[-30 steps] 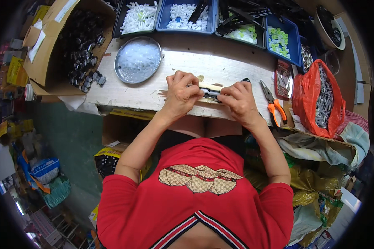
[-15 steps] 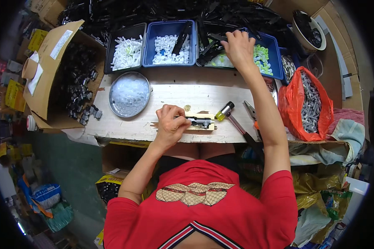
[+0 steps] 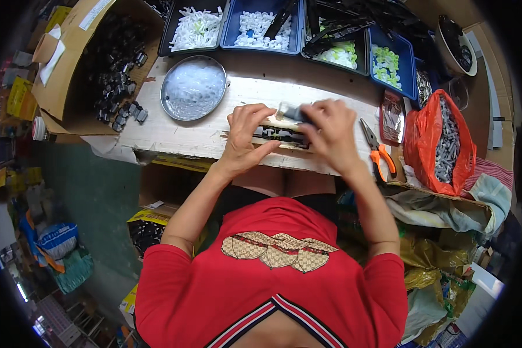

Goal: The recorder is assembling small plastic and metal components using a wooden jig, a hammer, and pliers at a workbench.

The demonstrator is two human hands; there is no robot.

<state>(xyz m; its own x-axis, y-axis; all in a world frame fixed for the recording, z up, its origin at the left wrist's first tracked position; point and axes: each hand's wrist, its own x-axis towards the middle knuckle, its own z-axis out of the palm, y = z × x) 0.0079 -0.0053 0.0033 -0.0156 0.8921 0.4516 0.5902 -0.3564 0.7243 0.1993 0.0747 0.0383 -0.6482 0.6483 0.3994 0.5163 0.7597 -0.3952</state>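
In front of me on the worktable lies a slim black plastic assembly (image 3: 279, 135) with small pale parts, set in a light wooden block (image 3: 290, 124). My left hand (image 3: 242, 139) braces the left end of the block, thumb along the near side and fingers at the far side. Just above the right end, my right hand (image 3: 333, 132) is closed around a hammer (image 3: 289, 111), gripped close to its head. Motion blurs the head, and the hand hides the handle.
Orange-handled pliers (image 3: 381, 156) and a red plastic bag (image 3: 416, 145) of grey parts lie to the right. At left are a round metal tray (image 3: 166, 93) and a carton (image 3: 69, 98) of black parts. Bins of small white and green parts (image 3: 385, 66) line the back.
My right hand has come back from the bins at the far right and taken up the hammer from the table. My left hand has spread wider around the block. The view has shifted.
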